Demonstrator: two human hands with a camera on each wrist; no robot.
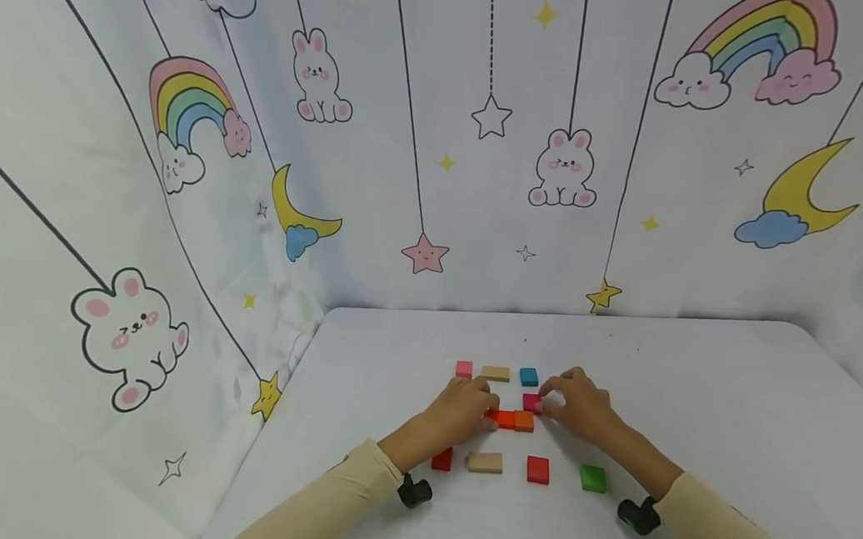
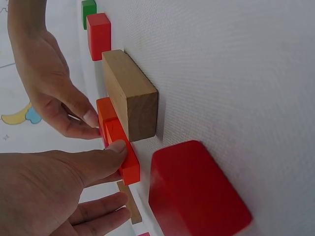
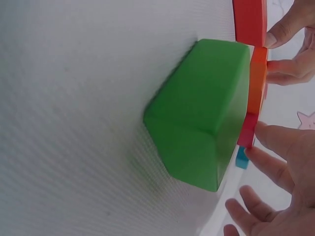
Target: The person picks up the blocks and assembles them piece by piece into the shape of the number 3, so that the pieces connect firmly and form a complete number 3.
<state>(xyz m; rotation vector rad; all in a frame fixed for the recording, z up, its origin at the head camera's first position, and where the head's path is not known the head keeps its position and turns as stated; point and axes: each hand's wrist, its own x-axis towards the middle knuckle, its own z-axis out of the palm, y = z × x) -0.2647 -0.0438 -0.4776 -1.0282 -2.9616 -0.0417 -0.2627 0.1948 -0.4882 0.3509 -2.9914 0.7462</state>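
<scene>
Beige left sleeve [image 1: 317,508] and beige right sleeve [image 1: 736,537], reaching in from the bottom edge of the head view, with a black wrist camera [image 1: 414,491] beside the first and a second wrist camera [image 1: 638,515] beside the other. At centre frame, with left hand [image 1: 465,407], pinches an orange-red block [image 1: 506,419] between thumb and forefinger, remaining fingers loosely apart in the left wrist view. Immediately right, touching, an orange block [image 1: 523,421]. Slightly above, with right hand [image 1: 580,405], holds a magenta block [image 1: 531,402] between narrowed thumb and forefinger, other fingers spread wide in the right wrist view; cannot tell whether magenta meets orange. Along the upper row, left to right: a pink block [image 1: 465,368], a pale wooden block [image 1: 495,373] and a blue block [image 1: 529,377]. Across the lower row: a dark red block [image 1: 442,460], partly hidden; a second wooden block [image 1: 485,463]; a bright red block [image 1: 538,470]; a green block [image 1: 593,479], farthest right. All on a white table [image 1: 694,380], below a cartoon-printed backdrop [image 1: 358,239] filling the upper frame.
</scene>
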